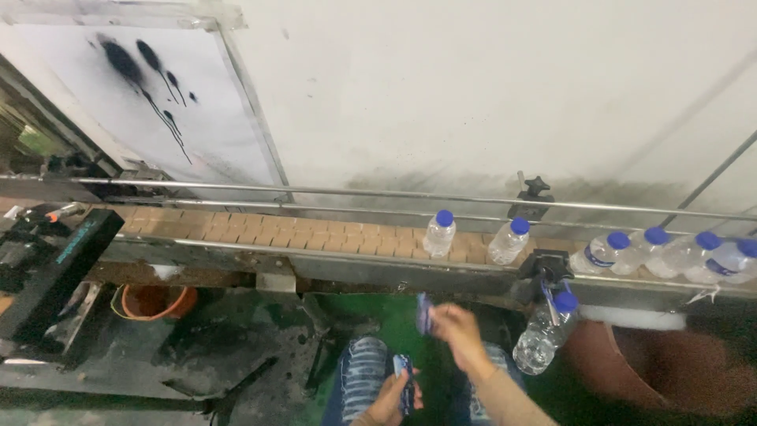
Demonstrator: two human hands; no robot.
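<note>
Grimy white wall up at 12 o'clock, tan conveyor belt carrying capped bottles. Right hand pinches one blue label; left hand clutches a label stack at 6 o'clock.

Clear bottles with blue caps, some with blue-white label bands. Tan-brown conveyor belt, brick-like slat pattern, silver rails. White wall, grey smudging low down. White panel with black paint splatter and drips. Orange bucket. Dark green floor, grimy. Black block with teal lettering. Blue label slip in right hand; blue stack in left hand. Faded blue jeans, whitish streaks.
</note>
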